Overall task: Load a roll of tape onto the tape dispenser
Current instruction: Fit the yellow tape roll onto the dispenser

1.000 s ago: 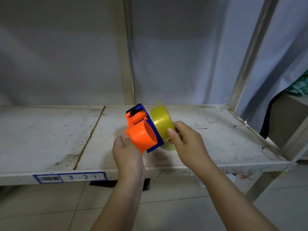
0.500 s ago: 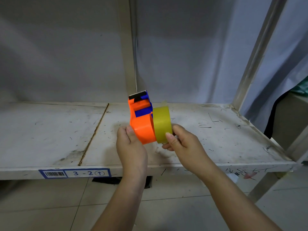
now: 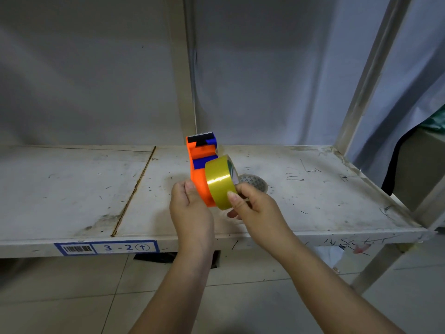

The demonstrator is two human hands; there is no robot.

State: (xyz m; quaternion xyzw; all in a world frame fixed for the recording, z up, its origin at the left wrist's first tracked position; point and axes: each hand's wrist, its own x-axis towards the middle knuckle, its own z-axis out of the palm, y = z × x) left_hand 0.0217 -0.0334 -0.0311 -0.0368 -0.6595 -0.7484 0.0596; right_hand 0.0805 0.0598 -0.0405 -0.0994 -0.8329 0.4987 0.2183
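Note:
An orange and blue tape dispenser (image 3: 199, 165) is held upright above the white shelf, its serrated black blade at the top. My left hand (image 3: 191, 210) grips its lower orange curve from the left. A yellow roll of tape (image 3: 220, 180) sits against the dispenser's right side, tilted a little outward at the top. My right hand (image 3: 255, 208) holds the roll from below and the right, thumb on its outer face. Whether the roll sits on the hub is hidden.
The worn white shelf (image 3: 72, 189) has a seam on the left and a front label (image 3: 107, 247) reading 3-2. A grey round patterned disc (image 3: 255, 182) lies on the shelf behind the roll. A slanted metal post (image 3: 366, 73) rises at the right; tiled floor lies below.
The dispenser has turned from lying tilted to upright with its blade on top. The roll has stayed at its right side and now leans slightly away at the top.

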